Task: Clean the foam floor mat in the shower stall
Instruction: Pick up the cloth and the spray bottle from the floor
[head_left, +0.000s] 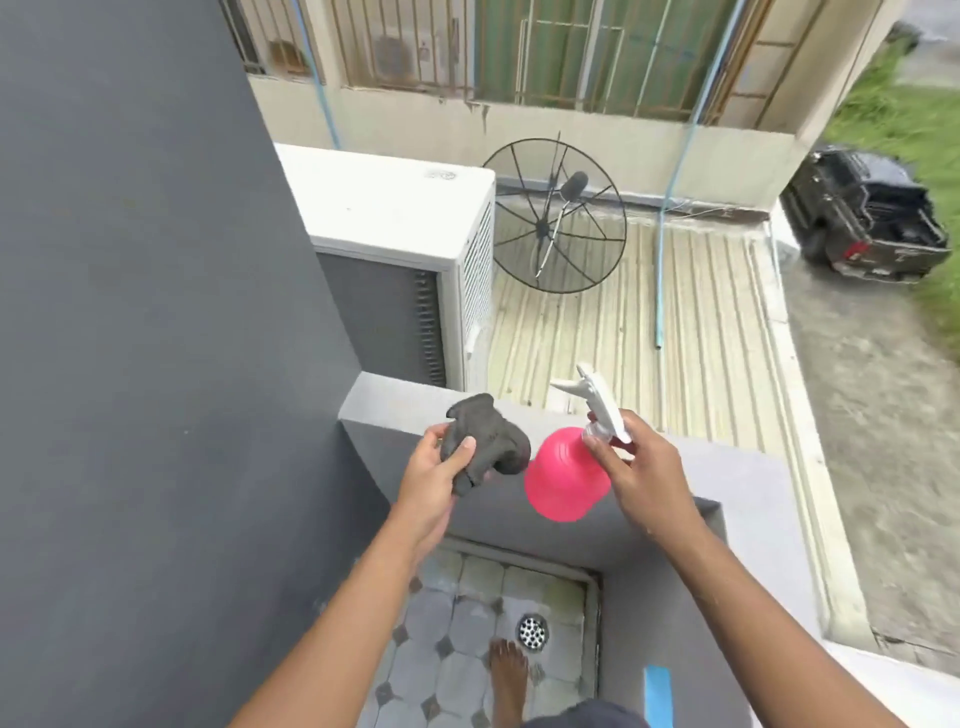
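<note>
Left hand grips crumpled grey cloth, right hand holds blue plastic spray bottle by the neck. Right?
Wrong colour: the plastic spray bottle with the white trigger is pink, not blue. The head view shows the right hand holding it by the neck and the left hand gripping the crumpled grey cloth.

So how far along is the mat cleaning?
Done: nothing visible; no foam mat is in view. In hand: the left hand grips a crumpled grey cloth, the right hand holds a pink spray bottle. Left: spraying and wiping; below, only tiled floor and a drain.
</note>
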